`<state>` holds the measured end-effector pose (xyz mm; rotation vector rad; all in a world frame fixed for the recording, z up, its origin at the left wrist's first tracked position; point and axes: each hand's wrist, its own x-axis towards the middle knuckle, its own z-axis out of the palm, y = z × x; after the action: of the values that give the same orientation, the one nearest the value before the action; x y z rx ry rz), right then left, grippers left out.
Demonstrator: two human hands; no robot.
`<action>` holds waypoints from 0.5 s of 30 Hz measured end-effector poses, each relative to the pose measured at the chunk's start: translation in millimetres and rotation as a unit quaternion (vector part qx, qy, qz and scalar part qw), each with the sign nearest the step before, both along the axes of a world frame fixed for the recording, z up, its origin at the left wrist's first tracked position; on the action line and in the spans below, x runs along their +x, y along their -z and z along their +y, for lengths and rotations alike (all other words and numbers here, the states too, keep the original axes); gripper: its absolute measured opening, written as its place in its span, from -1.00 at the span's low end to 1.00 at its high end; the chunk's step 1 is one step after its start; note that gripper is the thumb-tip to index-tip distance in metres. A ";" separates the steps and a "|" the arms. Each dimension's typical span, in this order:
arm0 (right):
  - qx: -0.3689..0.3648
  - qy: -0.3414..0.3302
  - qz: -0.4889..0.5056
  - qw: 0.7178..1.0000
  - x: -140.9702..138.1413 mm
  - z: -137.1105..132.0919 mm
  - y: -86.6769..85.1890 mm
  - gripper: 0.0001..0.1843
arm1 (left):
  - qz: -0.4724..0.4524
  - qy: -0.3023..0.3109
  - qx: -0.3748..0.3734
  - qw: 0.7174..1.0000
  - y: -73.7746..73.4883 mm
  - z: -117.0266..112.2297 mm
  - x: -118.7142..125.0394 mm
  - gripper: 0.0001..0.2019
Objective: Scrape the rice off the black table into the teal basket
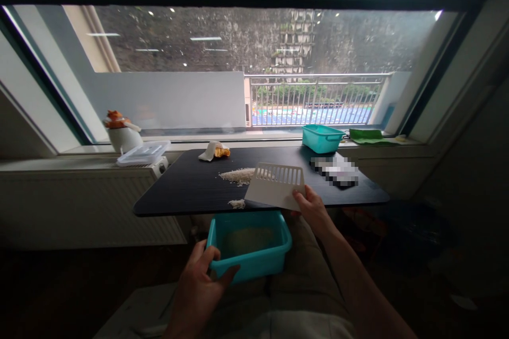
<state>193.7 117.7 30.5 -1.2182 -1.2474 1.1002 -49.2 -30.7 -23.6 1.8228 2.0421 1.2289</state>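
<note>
My left hand [204, 270] grips the near left corner of a teal plastic basin [258, 265], held just below the table's front edge. Pale grains, which look like rice, cover part of the basin's bottom. In my right hand [312, 206] is a flat white slotted scraper [272, 190], pinched at its right side, slots pointing away from me. The scraper lies low over the dark table [186, 185] and partly hides a heap of white rice [238, 175]. A smaller pile of rice [237, 204] sits at the front edge, left of the scraper and above the basin.
At the table's back are a crumpled white and orange cloth [214, 151] and a second teal basin [322, 139]. A blurred flat object [338, 170] lies at right. On the left stand a clear plastic lid [143, 153] and a white pot [125, 137]. A green sheet [366, 136] rests on the sill.
</note>
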 end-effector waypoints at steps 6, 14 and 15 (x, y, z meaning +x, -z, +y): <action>-0.028 -0.014 -0.012 0.999 -1.1 0.0 3.3 -0.79 | 0.008 -0.002 -0.011 1.000 3.5 0.4 -2.8 -0.69; -0.028 -0.021 -0.004 0.999 3.2 -7.9 -3.6 -0.80 | -0.001 0.001 -0.026 1.000 1.4 -0.3 -0.2 -0.70; -0.029 -0.017 -0.005 0.999 1.3 -4.8 -4.4 -0.78 | -0.005 0.001 -0.028 1.000 0.9 0.2 0.4 -0.69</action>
<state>195.0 112.9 34.8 -1.2524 -1.2559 1.1630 -48.7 -30.4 -24.5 1.7896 2.0485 1.1662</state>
